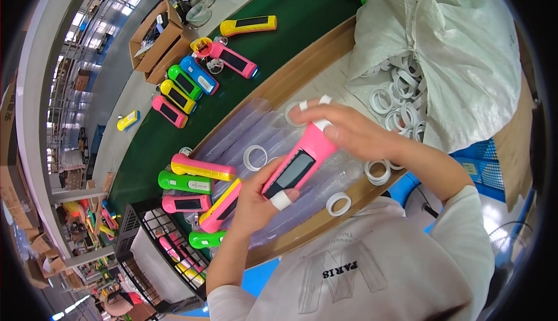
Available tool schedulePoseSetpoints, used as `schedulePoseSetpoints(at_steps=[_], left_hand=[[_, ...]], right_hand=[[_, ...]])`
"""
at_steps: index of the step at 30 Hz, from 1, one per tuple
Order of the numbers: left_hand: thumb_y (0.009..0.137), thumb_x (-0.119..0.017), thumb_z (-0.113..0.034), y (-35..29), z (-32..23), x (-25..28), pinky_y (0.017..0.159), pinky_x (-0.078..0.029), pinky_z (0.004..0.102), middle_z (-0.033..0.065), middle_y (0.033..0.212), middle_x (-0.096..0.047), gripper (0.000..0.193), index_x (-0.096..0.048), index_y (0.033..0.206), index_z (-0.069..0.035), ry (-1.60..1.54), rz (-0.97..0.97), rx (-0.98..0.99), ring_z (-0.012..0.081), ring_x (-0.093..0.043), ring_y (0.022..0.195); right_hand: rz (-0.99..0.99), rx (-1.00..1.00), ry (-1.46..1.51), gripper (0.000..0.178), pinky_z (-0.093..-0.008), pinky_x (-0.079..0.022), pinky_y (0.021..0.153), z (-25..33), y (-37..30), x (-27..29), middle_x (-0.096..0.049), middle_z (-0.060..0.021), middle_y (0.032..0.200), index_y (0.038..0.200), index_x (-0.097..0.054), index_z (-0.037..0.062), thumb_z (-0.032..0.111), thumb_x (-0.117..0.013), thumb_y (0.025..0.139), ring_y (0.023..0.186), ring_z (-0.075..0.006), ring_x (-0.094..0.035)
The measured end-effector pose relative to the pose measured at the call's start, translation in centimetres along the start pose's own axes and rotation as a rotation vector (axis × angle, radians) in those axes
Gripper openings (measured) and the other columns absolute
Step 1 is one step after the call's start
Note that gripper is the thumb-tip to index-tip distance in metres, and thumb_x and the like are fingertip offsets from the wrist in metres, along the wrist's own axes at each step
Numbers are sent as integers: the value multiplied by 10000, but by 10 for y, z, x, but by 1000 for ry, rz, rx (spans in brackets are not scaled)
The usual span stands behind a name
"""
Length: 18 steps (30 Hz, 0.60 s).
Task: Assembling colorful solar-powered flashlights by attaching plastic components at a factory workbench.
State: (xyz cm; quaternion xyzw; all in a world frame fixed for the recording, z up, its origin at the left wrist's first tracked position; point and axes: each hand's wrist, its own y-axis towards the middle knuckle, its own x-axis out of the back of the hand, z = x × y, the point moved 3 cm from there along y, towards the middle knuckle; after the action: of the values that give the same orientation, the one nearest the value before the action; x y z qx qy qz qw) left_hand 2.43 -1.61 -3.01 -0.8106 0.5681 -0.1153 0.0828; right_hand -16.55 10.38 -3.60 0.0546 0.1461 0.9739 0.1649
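My left hand (253, 203) is wrapped round the lower part of a pink torch-shaped device (315, 142), which has a black-framed grey panel (295, 168) facing up. At its far end my right hand (347, 124) grips the pink body, its fingers reaching over the tip. White bands circle several of my fingers; a white patch at the device's tip is too covered to tell apart from them. Below lie clear plastic tubes or sleeves (232, 132) in a cardboard tray (297, 226). Loose white rings rest on them, one ring (255, 157) just above my left hand.
An open white woven sack (465, 47) spills white rings (401, 97) at the right. Pink, yellow, green and blue devices lie on the green belt (145, 158) and by the tray's left end. A black crate (131, 228) and a cardboard box (168, 50) stand leftward.
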Motion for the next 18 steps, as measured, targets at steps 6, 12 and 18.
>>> schedulePoseSetpoints(at_steps=[6, 12, 18], left_hand=[[759, -774, -166, 28, -11, -14, 705, -542, 327, 180, 957, -662, 585, -539, 1267, 6, 920, -190, -382, 294, -672, 779], [846, -698, -356, 31, 30, -14, 424, -433, 260, 98, 883, -624, 526, -529, 1248, -62, -480, 33, 207, 162, -571, 548], [916, -574, -444, 36, 42, -41, 535, -477, 260, 103, 972, -631, 517, -499, 1256, -61, -501, 95, 181, 176, -599, 698]], right_hand=[[-306, -315, 195, 368, -276, -451, 769, -36, 12, 8, -630, -86, 905, 953, -593, 9, 319, -397, 985, 815, -151, -576], [-171, -416, 796, 515, -367, -435, 1000, -25, 9, 17, -568, -135, 1223, 1351, -449, 39, 413, -418, 999, 1150, -219, -569], [-334, -354, 634, 468, -354, -463, 933, -32, -2, 12, -574, -130, 1203, 1300, -473, 41, 391, -469, 990, 1095, -214, -578]])
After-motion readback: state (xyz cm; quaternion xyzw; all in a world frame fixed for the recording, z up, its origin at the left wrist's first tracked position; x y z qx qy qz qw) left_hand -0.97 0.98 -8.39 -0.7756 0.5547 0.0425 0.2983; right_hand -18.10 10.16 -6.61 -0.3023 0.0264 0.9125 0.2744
